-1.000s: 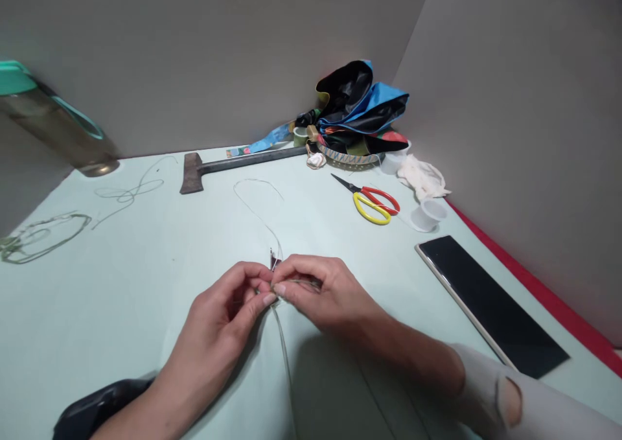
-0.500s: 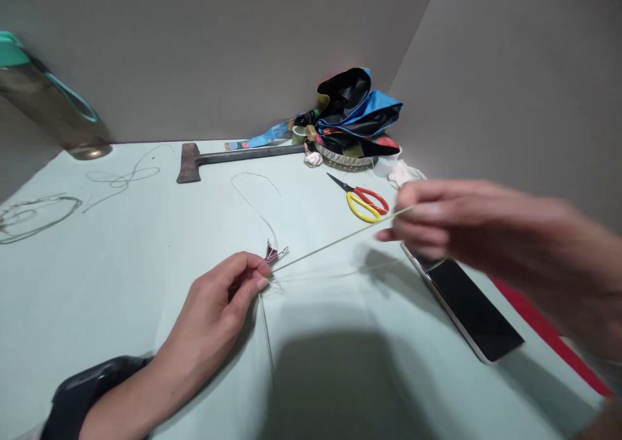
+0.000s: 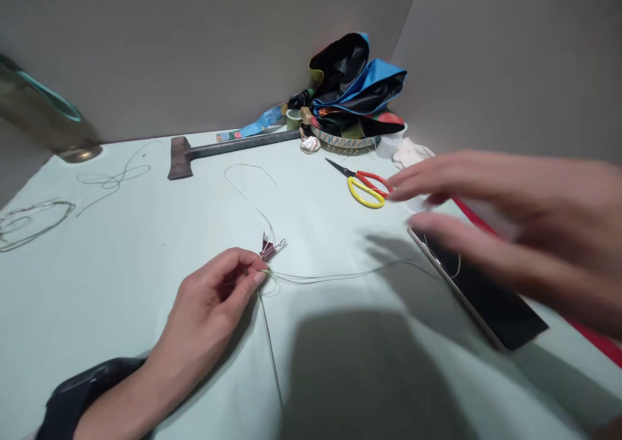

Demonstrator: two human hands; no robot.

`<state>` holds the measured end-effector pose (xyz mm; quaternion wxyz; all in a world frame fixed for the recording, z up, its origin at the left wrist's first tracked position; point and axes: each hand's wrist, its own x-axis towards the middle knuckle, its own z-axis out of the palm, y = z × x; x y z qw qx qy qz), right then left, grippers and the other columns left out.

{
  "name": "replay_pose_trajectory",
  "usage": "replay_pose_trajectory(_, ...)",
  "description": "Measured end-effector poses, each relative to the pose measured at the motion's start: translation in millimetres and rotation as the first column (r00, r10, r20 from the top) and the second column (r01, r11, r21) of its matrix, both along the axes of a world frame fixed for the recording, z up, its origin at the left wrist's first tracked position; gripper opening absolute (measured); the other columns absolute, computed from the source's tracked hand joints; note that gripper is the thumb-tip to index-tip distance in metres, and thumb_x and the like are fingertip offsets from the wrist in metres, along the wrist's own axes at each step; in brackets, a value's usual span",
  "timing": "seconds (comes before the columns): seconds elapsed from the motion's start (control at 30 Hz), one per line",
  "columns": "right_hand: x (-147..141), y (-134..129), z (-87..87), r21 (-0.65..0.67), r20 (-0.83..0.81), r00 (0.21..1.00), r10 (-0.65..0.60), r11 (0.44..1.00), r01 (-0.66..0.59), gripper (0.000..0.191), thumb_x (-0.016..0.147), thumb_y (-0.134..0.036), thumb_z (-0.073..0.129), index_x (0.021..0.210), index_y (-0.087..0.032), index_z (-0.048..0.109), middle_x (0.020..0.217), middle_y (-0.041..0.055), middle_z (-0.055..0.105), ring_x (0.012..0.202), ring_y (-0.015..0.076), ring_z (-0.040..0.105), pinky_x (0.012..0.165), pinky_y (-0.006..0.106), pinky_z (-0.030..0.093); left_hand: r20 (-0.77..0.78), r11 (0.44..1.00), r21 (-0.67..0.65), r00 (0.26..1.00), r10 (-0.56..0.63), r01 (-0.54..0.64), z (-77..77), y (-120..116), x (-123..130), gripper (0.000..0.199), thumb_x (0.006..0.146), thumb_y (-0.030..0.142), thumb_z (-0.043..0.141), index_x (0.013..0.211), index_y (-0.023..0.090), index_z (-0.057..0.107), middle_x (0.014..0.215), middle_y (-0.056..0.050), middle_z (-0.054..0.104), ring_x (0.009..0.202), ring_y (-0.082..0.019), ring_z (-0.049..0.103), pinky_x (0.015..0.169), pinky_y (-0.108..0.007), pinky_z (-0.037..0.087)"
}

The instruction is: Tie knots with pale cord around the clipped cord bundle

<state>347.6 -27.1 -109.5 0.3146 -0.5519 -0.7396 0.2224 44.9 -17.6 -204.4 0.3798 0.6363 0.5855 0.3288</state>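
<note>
Between thumb and forefinger, my left hand pinches thin greenish cord close to a dark red binder clip. From the pinch, strands of the cord trail right across the table toward the phone, and another runs down toward me. A further thin strand curls up and away beyond the clip. My right hand, smeared by motion, hovers at the right with thumb and fingers apart and nothing visible between them. It is above the phone and near the handles of the scissors.
An axe lies along the back, beside a blue and black fabric bundle and a patterned band. Loose thread and a coil of cord lie at left. A bottle stands back left.
My right hand has let go of the cord, opened and moved right. The strand that was stretched taut now lies slack on the table. My left hand keeps its pinch.
</note>
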Motion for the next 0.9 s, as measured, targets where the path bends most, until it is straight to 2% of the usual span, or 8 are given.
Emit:
replay_pose_trajectory(0.1, -58.7, 1.3, -30.4, -0.053, 0.2, 0.956, 0.215, 0.977, -0.209, 0.01, 0.096, -0.033, 0.07, 0.1, -0.024, 0.069, 0.111, 0.0082, 0.072, 0.091, 0.024, 0.065, 0.075, 0.038, 0.049, 0.002, 1.0, -0.009, 1.0, 0.001, -0.001, 1.1, -0.6, 0.6, 0.016, 0.088, 0.04, 0.071, 0.08, 0.026, 0.074, 0.073, 0.001, 0.069, 0.064, -0.017, 0.056, 0.058, -0.027, 0.043)
replay_pose_trajectory(0.2, -87.3, 9.8, -56.5, -0.222, 0.166, 0.909, 0.383, 0.912, -0.344, 0.017, 0.097, -0.025, 0.07, 0.111, -0.018, 0.063, 0.112, 0.0091, 0.069, 0.098, 0.0221, 0.064, 0.084, 0.033, 0.047, 0.022, 1.0, -0.021, 1.0, 0.003, -0.002, 2.2, -1.3, 1.6, 0.016, 0.087, 0.04, 0.071, 0.08, 0.026, 0.074, 0.076, 0.001, 0.071, 0.066, -0.018, 0.06, 0.058, -0.026, 0.046)
replay_pose_trajectory(0.27, -93.7, 17.4, -66.0, -0.313, 0.116, 0.919, 0.378, 0.892, -0.327, 0.017, 0.096, -0.023, 0.069, 0.111, -0.018, 0.062, 0.101, 0.0058, 0.069, 0.088, 0.0194, 0.062, 0.077, 0.03, 0.044, 0.037, 1.0, -0.026, 0.999, 0.008, -0.007, 2.3, -1.9, 2.3, 0.016, 0.087, 0.04, 0.071, 0.078, 0.027, 0.074, 0.075, 0.001, 0.071, 0.064, -0.017, 0.06, 0.056, -0.026, 0.046)
replay_pose_trajectory(0.4, -95.5, 27.8, -67.1, -0.408, 0.069, 0.934, 0.351, 0.864, -0.295, 0.009, 0.093, -0.021, 0.063, 0.102, -0.02, 0.062, 0.076, -0.0015, 0.063, 0.068, 0.015, 0.053, 0.065, 0.028, 0.035, 0.052, 0.999, -0.036, 0.999, 0.013, -0.011, 2.4, -2.5, 3.5, 0.016, 0.087, 0.039, 0.07, 0.077, 0.027, 0.074, 0.075, 0.001, 0.073, 0.063, -0.017, 0.061, 0.054, -0.025, 0.047)
replay_pose_trajectory(0.6, -100.1, 29.1, -65.4, -0.317, 0.127, 0.867, 0.482, 0.848, -0.425, 0.01, 0.097, -0.023, 0.069, 0.102, -0.015, 0.064, 0.11, 0.0114, 0.069, 0.106, 0.0236, 0.062, 0.096, 0.036, 0.044, 0.046, 1.0, -0.031, 0.999, -0.001, 0.003, 2.6, -1.8, 3.9, 0.015, 0.087, 0.039, 0.072, 0.078, 0.027, 0.075, 0.073, 0.001, 0.073, 0.064, -0.017, 0.062, 0.054, -0.025, 0.047)
replay_pose_trajectory(0.63, -101.0, 29.7, -66.3, -0.316, 0.159, 0.861, 0.483, 0.851, -0.419, 0.004, 0.099, -0.018, 0.064, 0.097, -0.015, 0.063, 0.107, 0.0115, 0.068, 0.104, 0.0232, 0.061, 0.096, 0.037, 0.044, 0.045, 1.0, -0.028, 0.999, -0.001, 0.002, 2.2, -2.0, 3.4, 0.015, 0.087, 0.039, 0.072, 0.078, 0.027, 0.075, 0.072, 0.001, 0.073, 0.063, -0.017, 0.061, 0.054, -0.025, 0.047)
replay_pose_trajectory(0.73, -101.5, 32.5, -67.8, -0.312, 0.163, 0.853, 0.495, 0.846, -0.432, 0.019, 0.104, -0.01, 0.049, 0.088, -0.017, 0.057, 0.097, 0.008, 0.065, 0.095, 0.0194, 0.059, 0.091, 0.034, 0.044, 0.044, 1.0, -0.025, 0.999, 0.001, 0.0, 1.4, -2.9, 1.5, 0.015, 0.087, 0.038, 0.071, 0.077, 0.027, 0.075, 0.072, 0.001, 0.072, 0.062, -0.017, 0.06, 0.053, -0.025, 0.046)
replay_pose_trajectory(0.9, -95.0, 34.3, -66.9, -0.277, 0.042, 0.864, 0.501, 0.837, -0.472, 0.026, 0.11, -0.019, 0.04, 0.084, -0.022, 0.044, 0.083, -0.0011, 0.057, 0.078, 0.0144, 0.054, 0.078, 0.03, 0.039, 0.049, 1.0, -0.026, 0.999, -0.004, 0.005, 2.7, -3.9, 2.0, 0.015, 0.087, 0.039, 0.072, 0.077, 0.028, 0.075, 0.074, 0.001, 0.073, 0.06, -0.016, 0.058, 0.051, -0.025, 0.044)
